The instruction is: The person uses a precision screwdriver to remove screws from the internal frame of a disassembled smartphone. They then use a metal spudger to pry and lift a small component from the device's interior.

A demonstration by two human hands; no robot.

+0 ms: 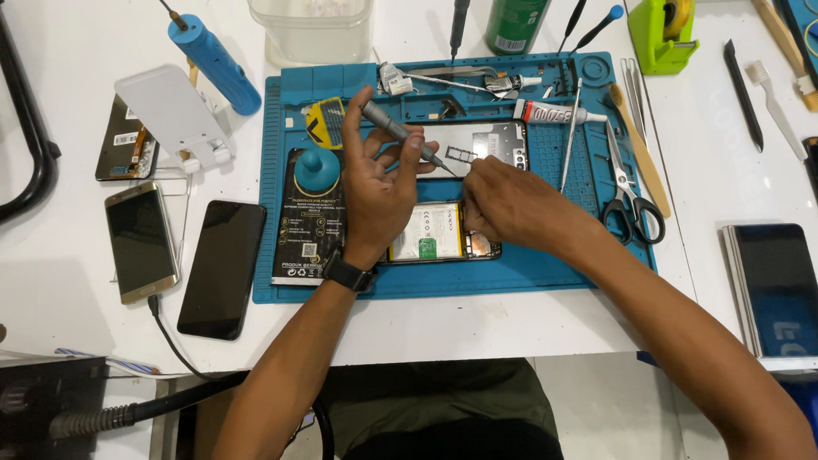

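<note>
My left hand [379, 187] grips a slim grey screwdriver [397, 134] over a blue repair mat [282, 293], its tip pointing down to the right. My right hand [511, 202] rests fingers-down on an opened phone [432, 236] whose white battery shows; what its fingertips pinch is hidden. Just beyond the hands lies a silver phone frame [491, 142]. A black wristwatch [347, 273] sits on my left wrist.
On the mat: a blue suction cup [317, 171], a black back cover [303, 235], a glue tube [557, 114], scissors [631, 194], tweezers. Left of it lie two phones [223, 268], a white stand [175, 119], a blue tool [212, 60]. A green tape dispenser [661, 29] and more phones [779, 288] sit right.
</note>
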